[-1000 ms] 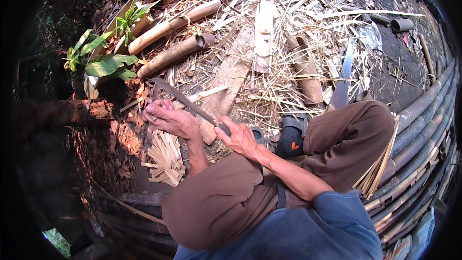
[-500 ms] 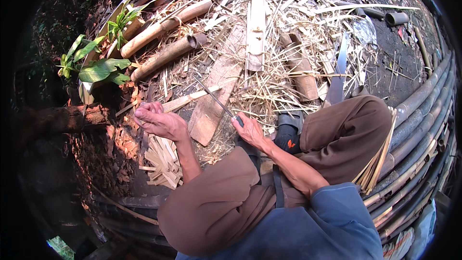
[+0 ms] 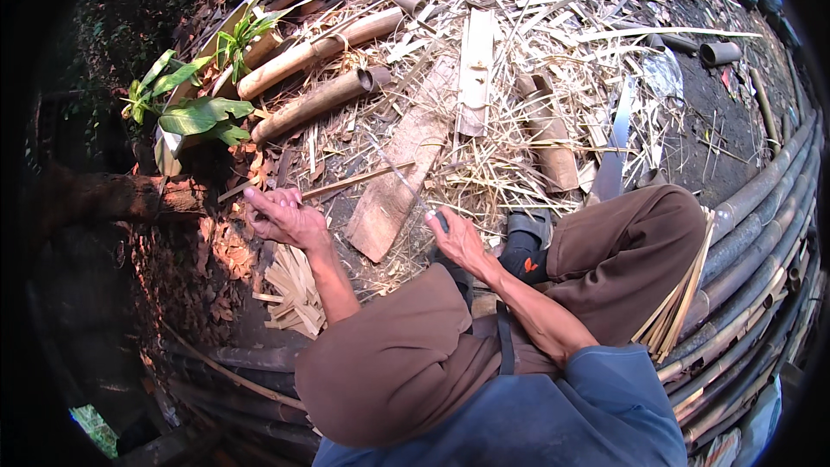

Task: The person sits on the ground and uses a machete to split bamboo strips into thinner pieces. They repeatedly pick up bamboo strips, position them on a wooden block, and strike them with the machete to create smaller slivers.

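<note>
My left hand is closed around a thin bamboo strip. One end of the strip sticks out to the right over a flat wooden board, and the other shows on the far side of my fingers. In my right hand is the dark handle of a knife, its long narrow blade pointing away and to the left. The blade crosses near the strip's right end; whether they touch I cannot tell. Below my left hand lies a pile of short cut strips.
Shavings cover the ground ahead, with a split bamboo piece, a bamboo tube and a saw among them. Bamboo poles are stacked at right. Tubes and a leafy plant are at far left.
The strip in my left hand has turned, so its pale broad side no longer shows and it looks narrower. The knife blade has tilted and catches more light. The whole view has shifted slightly.
</note>
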A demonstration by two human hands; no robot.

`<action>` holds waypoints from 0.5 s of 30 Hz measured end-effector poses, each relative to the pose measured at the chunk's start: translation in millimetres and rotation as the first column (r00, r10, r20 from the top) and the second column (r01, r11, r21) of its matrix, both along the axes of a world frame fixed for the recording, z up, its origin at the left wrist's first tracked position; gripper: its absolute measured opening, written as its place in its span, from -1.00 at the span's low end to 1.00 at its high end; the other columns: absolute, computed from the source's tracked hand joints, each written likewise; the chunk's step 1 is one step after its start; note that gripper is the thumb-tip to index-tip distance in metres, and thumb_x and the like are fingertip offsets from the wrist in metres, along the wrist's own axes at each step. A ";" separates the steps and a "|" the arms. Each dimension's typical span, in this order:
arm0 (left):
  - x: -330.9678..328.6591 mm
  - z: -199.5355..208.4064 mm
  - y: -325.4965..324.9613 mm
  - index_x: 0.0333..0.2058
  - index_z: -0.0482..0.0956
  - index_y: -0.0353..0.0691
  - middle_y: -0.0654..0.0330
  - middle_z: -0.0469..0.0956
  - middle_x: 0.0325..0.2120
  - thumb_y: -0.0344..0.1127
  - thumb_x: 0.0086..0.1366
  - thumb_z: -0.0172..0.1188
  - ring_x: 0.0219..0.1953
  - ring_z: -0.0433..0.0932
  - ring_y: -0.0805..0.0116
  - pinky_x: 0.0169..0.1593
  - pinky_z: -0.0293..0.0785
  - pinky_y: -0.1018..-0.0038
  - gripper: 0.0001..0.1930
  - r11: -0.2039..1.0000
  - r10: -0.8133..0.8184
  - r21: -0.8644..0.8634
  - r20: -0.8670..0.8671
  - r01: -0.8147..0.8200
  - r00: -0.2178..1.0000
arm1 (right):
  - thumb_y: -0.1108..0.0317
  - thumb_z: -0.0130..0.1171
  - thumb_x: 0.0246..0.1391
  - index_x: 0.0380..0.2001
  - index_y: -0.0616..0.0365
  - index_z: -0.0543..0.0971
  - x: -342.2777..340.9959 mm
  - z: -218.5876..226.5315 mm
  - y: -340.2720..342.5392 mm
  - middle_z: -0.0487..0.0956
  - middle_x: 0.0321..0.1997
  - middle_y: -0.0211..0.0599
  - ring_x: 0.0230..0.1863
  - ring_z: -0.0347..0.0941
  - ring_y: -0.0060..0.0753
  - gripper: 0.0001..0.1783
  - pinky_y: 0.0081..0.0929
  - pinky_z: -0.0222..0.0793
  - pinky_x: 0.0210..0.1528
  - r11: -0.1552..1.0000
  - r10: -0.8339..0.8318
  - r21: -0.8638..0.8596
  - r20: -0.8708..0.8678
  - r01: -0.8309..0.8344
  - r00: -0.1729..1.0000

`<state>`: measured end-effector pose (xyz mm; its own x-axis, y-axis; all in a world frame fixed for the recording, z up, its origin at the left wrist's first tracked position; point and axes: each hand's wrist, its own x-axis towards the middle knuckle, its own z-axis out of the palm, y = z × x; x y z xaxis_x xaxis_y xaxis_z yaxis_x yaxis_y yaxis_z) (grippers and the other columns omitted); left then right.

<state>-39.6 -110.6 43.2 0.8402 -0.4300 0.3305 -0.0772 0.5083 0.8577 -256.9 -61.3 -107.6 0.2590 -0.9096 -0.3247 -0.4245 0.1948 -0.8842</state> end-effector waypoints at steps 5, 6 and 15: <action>7.9 -5.3 2.4 -0.63 0.19 -0.07 0.42 0.09 -0.80 -0.16 0.44 0.04 -0.76 0.07 0.59 -0.61 0.07 0.61 -0.57 0.993 -0.099 -0.071 -0.012 0.098 0.995 | -0.11 -0.04 0.27 -0.15 0.07 0.44 14.6 41.1 7.4 0.56 -0.55 0.10 -0.42 0.54 0.26 -0.55 0.04 0.41 -0.33 0.967 0.193 -0.159 -0.042 -0.197 0.980; 4.3 -4.7 -0.4 -0.62 0.18 -0.07 0.42 0.08 -0.80 -0.15 0.44 0.00 -0.76 0.06 0.58 -0.61 0.06 0.60 -0.58 0.994 -0.086 -0.074 -0.015 0.085 0.996 | -0.11 -0.04 0.27 -0.16 0.07 0.44 8.6 22.3 7.3 0.56 -0.54 0.10 -0.42 0.54 0.27 -0.55 0.05 0.41 -0.32 0.979 0.145 -0.136 -0.047 -0.150 0.988; 6.5 -35.3 19.1 -0.58 -0.01 -0.04 0.40 -0.01 -0.72 0.19 0.48 -0.26 -0.66 0.01 0.52 -0.52 0.01 0.53 -0.46 0.983 0.097 0.157 -0.024 -0.092 0.995 | -0.03 0.02 0.25 -0.14 0.17 0.44 -8.2 2.2 5.4 0.52 -0.53 0.20 -0.39 0.50 0.34 -0.57 0.02 0.36 -0.34 0.999 0.003 -0.032 0.051 -0.002 0.999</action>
<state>-33.2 -91.5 7.9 0.8884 -0.3920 0.2387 -0.0905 0.3603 0.9284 -265.1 -55.9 -105.4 0.2769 -0.9187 -0.2817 -0.3792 0.1649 -0.9105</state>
